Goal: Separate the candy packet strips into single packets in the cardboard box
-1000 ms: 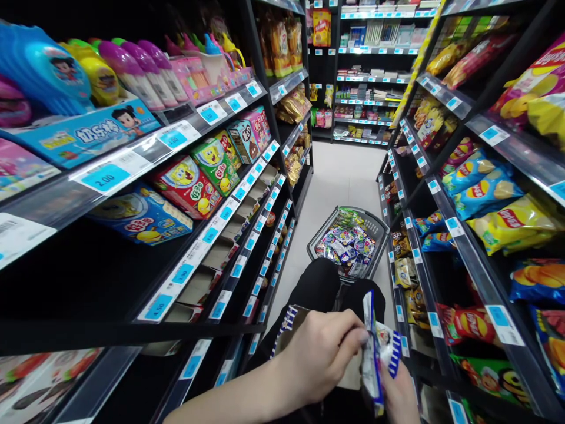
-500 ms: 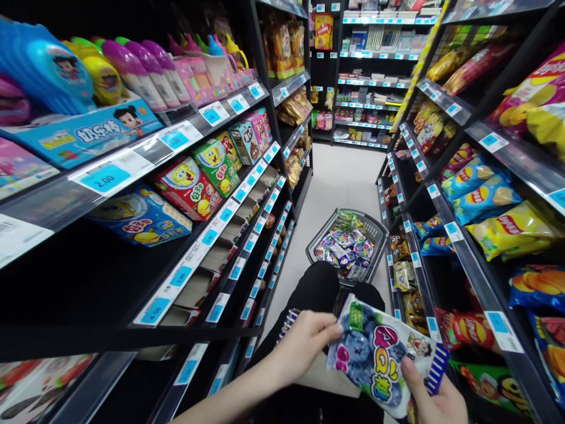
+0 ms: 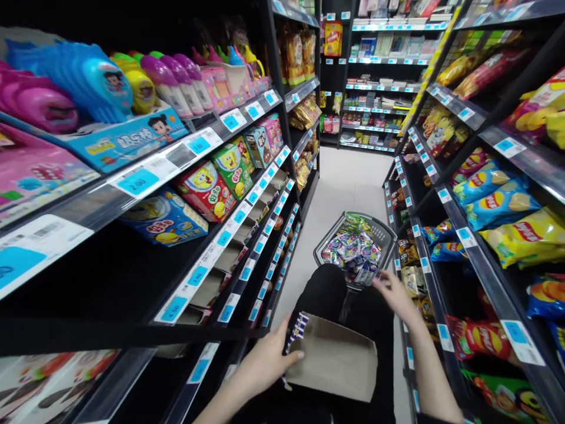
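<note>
– When seeking the box (image 3: 338,359), look where?
– On the lap (image 3: 324,294): lying crosswise, gripped at its left end by the left hand (image 3: 274,356), thumb over the edge, probably to stop sliding.
– Pointing which way?
– Long axis side to side, striped end leftward.
– And the right hand (image 3: 396,295)?
– Fingers loosely bent at the basket's (image 3: 380,231) near right corner; cannot tell if holding anything.

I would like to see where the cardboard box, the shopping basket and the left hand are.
Cardboard box (image 3: 334,358): head view, on its plain brown surface.
Shopping basket (image 3: 383,232): head view, on its perforated wall.
Left hand (image 3: 269,361): head view, on its back.
</note>
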Demonstrator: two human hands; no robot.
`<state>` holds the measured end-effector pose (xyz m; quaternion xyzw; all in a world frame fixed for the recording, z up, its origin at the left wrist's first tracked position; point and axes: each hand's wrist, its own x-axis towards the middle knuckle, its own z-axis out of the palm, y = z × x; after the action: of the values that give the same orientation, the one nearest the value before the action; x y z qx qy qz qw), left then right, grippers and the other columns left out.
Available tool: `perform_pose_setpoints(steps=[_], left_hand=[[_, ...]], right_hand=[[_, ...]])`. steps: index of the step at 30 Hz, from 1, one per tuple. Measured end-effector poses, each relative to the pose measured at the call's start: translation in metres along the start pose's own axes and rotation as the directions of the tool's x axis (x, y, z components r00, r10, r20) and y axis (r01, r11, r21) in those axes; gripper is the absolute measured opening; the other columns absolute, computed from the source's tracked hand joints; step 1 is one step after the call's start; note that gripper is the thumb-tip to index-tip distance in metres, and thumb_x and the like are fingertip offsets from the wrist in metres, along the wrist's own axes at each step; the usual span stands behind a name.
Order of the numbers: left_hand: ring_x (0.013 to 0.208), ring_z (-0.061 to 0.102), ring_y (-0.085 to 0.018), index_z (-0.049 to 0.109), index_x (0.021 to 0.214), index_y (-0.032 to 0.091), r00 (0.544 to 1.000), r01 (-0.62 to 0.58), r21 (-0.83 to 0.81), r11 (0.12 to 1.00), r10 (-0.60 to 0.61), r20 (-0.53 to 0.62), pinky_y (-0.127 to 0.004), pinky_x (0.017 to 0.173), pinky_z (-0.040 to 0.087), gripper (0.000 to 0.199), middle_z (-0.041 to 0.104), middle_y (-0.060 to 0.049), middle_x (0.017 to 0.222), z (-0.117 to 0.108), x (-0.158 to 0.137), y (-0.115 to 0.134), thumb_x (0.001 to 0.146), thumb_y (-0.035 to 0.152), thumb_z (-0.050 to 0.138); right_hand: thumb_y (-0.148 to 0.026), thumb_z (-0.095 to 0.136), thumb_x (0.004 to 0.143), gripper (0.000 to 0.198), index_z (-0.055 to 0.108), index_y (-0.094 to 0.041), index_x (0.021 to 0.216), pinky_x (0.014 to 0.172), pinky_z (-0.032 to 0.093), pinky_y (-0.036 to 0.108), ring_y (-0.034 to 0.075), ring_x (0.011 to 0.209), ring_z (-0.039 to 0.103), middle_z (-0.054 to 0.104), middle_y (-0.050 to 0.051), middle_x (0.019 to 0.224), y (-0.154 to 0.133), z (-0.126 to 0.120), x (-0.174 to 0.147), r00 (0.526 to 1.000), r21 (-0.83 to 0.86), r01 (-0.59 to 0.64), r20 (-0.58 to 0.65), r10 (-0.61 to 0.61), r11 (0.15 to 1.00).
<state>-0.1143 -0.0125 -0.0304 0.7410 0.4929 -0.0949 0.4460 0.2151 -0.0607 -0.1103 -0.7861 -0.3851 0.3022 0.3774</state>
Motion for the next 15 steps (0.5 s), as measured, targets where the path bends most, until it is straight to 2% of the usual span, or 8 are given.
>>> perform_pose_setpoints(steps=[2, 4, 6, 8, 10, 12, 13, 15], left_hand=[[0.124, 0.056, -0.030, 0.033, 0.148, 0.012, 0.999, -0.036, -0.004, 0.999, 0.036, 0.022, -0.038, 0.103, 0.040, 0.068, 0.059, -0.016, 0.134, 0.008, 0.004, -0.004, 0.083, 0.026, 0.047], [0.122, 0.057, -0.029, 0.042, 0.144, 0.014, 0.995, -0.079, 0.020, 0.997, 0.078, 0.061, -0.037, 0.103, 0.041, 0.061, 0.064, -0.013, 0.129, 0.013, 0.011, -0.006, 0.083, 0.022, 0.041], [0.120, 0.059, -0.029, 0.048, 0.140, 0.017, 0.978, -0.140, 0.014, 0.990, 0.136, 0.156, -0.038, 0.103, 0.043, 0.058, 0.068, -0.009, 0.124, 0.015, 0.023, -0.002, 0.083, 0.026, 0.042], [0.121, 0.057, -0.032, 0.052, 0.137, 0.021, 0.953, -0.175, -0.025, 0.984, 0.176, 0.248, -0.040, 0.102, 0.045, 0.058, 0.069, -0.006, 0.123, 0.017, 0.040, 0.006, 0.083, 0.041, 0.049], [0.120, 0.058, -0.033, 0.046, 0.141, 0.023, 0.902, -0.167, -0.120, 0.979, 0.201, 0.383, -0.042, 0.096, 0.050, 0.067, 0.066, -0.006, 0.128, 0.021, 0.060, 0.018, 0.082, 0.055, 0.050], [0.115, 0.061, -0.034, 0.039, 0.145, 0.024, 0.845, -0.161, -0.210, 0.964, 0.245, 0.476, -0.045, 0.090, 0.054, 0.075, 0.066, -0.007, 0.128, 0.027, 0.083, 0.031, 0.082, 0.065, 0.043], [0.117, 0.060, -0.034, 0.041, 0.144, 0.025, 0.843, -0.208, -0.206, 0.956, 0.282, 0.459, -0.046, 0.094, 0.052, 0.075, 0.066, -0.007, 0.127, 0.031, 0.095, 0.036, 0.082, 0.066, 0.042], [0.126, 0.053, -0.034, 0.053, 0.134, 0.024, 0.888, -0.391, 0.021, 0.920, 0.371, 0.271, -0.048, 0.108, 0.039, 0.069, 0.064, -0.008, 0.130, 0.042, 0.118, 0.042, 0.077, 0.064, 0.046]], right_hand=[[-0.032, 0.065, 0.088, 0.030, 0.062, -0.017, 0.113, 0.093, 0.048, 0.047, 0.022, 0.107, 0.062, 0.065, 0.006, 0.117, 0.010, 0.009, -0.041, 0.971, -0.040, 0.056, 0.236, -0.046, 0.998], [-0.032, 0.066, 0.087, 0.022, 0.066, -0.016, 0.101, 0.090, 0.050, 0.045, 0.020, 0.097, 0.065, 0.069, 0.004, 0.104, 0.015, 0.019, -0.084, 0.933, -0.079, 0.037, 0.360, -0.006, 0.996], [-0.032, 0.063, 0.089, 0.020, 0.066, -0.017, 0.101, 0.093, 0.047, 0.046, 0.020, 0.101, 0.064, 0.068, 0.004, 0.104, 0.020, 0.023, -0.122, 0.946, -0.119, -0.056, 0.311, 0.091, 0.991], [-0.033, 0.061, 0.090, 0.019, 0.066, -0.017, 0.098, 0.092, 0.048, 0.045, 0.020, 0.100, 0.064, 0.068, 0.004, 0.103, 0.032, 0.015, -0.157, 0.950, -0.132, -0.215, 0.204, 0.238, 0.968], [-0.035, 0.060, 0.090, 0.019, 0.066, -0.017, 0.094, 0.090, 0.049, 0.043, 0.019, 0.096, 0.064, 0.068, 0.003, 0.100, 0.053, -0.002, -0.203, 0.912, -0.097, -0.392, 0.086, 0.400, 0.915], [-0.035, 0.060, 0.091, 0.019, 0.065, -0.017, 0.094, 0.089, 0.049, 0.043, 0.019, 0.095, 0.065, 0.068, 0.003, 0.099, 0.080, -0.015, -0.263, 0.833, -0.014, -0.554, -0.024, 0.553, 0.833], [-0.035, 0.059, 0.091, 0.020, 0.065, -0.016, 0.097, 0.089, 0.049, 0.043, 0.019, 0.096, 0.064, 0.068, 0.003, 0.100, 0.095, -0.016, -0.295, 0.779, 0.044, -0.622, -0.071, 0.623, 0.782], [-0.034, 0.059, 0.091, 0.021, 0.064, -0.016, 0.103, 0.089, 0.050, 0.044, 0.020, 0.098, 0.064, 0.067, 0.004, 0.107, 0.126, -0.007, -0.354, 0.650, 0.188, -0.726, -0.127, 0.749, 0.662]])
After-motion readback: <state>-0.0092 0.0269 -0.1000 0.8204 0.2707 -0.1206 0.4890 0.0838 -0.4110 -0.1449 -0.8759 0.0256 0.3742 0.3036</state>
